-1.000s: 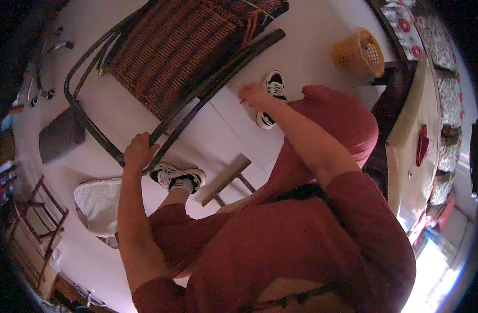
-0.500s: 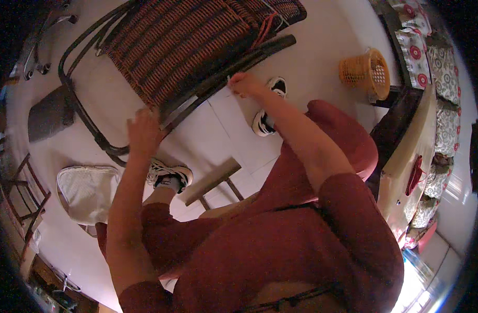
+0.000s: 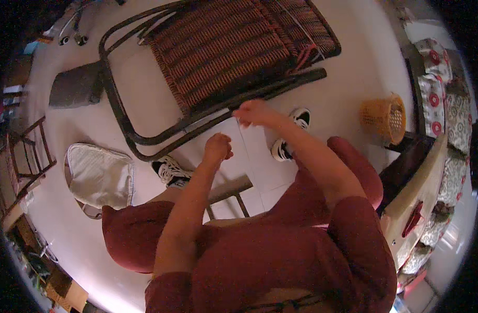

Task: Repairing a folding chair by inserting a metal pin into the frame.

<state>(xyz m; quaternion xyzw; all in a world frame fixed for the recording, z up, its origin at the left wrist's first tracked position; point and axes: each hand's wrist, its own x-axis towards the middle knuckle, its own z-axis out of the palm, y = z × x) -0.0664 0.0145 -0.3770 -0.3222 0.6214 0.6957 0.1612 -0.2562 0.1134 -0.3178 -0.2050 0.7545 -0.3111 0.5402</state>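
In the head view, which is the only one we have, we see a chair with brown woven panel [image 3: 223, 52] on the floor [image 3: 161, 78], in front of the person. It seems to be laid down, perhaps because this way its dark tubular frame [image 3: 114, 96] and the woven edge come within easy reach of both arms.

The right hand [image 3: 250, 113] is at the near rail of this frame, its fingers bent and close together. We cannot tell if it touches the rail, nor if something thin is pinched there. The left hand [image 3: 218, 147] is apart from the frame, in the air, with fingers curled inward; whether they enclose something, we cannot tell.

The knees stand wide, which, we suppose, leaves room for the forearms. A red tie [image 3: 305, 56] hangs at the far part of the weave, maybe for fastening. The yellow basket [image 3: 382, 120] and the white padded cushion [image 3: 101, 175] lie well to the sides, so they do not hinder the arms.
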